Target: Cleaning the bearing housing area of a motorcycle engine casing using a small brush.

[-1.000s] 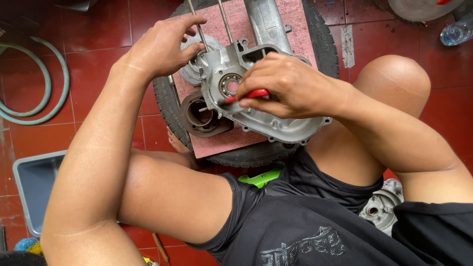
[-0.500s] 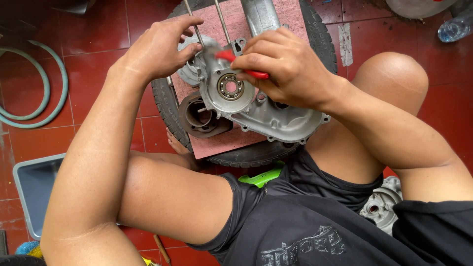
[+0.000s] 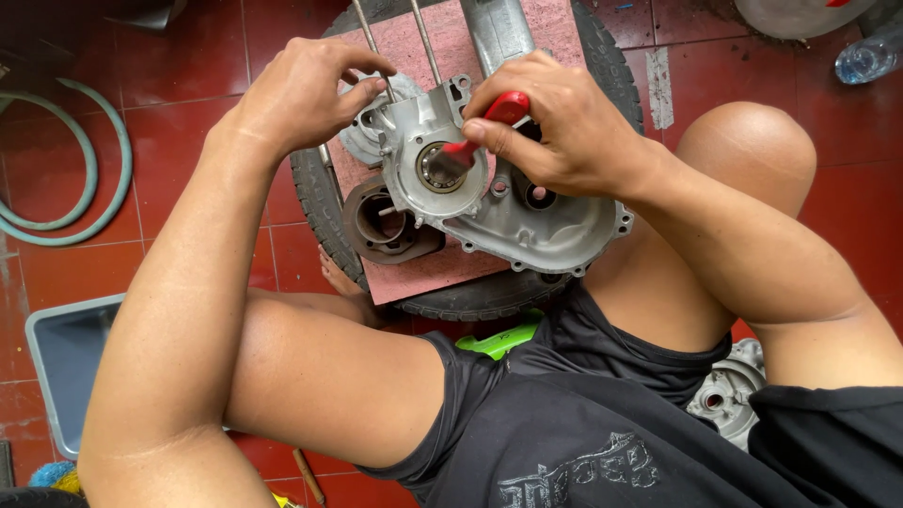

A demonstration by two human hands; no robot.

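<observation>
Left hand [image 3: 306, 99]: fingers pinched on the upper edge of a grey metal engine casing [image 3: 508, 202].
Right hand [image 3: 555, 118]: gripping a red-handled tool [image 3: 484, 127], tip at the bearing [image 3: 437, 169].
Casing: lies on a pink board [image 3: 423, 268] across a tyre [image 3: 489, 296].
Progress: bearing seated in casing; casing lies open, unassembled.

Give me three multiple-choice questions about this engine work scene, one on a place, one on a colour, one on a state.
1. Where does the grey engine case rest?
A. on a board across a tyre
B. in the plastic tub
C. on a bench

2. What colour is the tool handle in the right hand?
A. blue
B. red
C. yellow

3. What is the left hand doing?
A. lying flat on the floor
B. pinching at the case's top edge
C. holding a bottle

Key: 1 A, the pink board lies on the tyre; 2 B, red shows between the fingers; 3 B, its fingertips meet at the case.
</observation>
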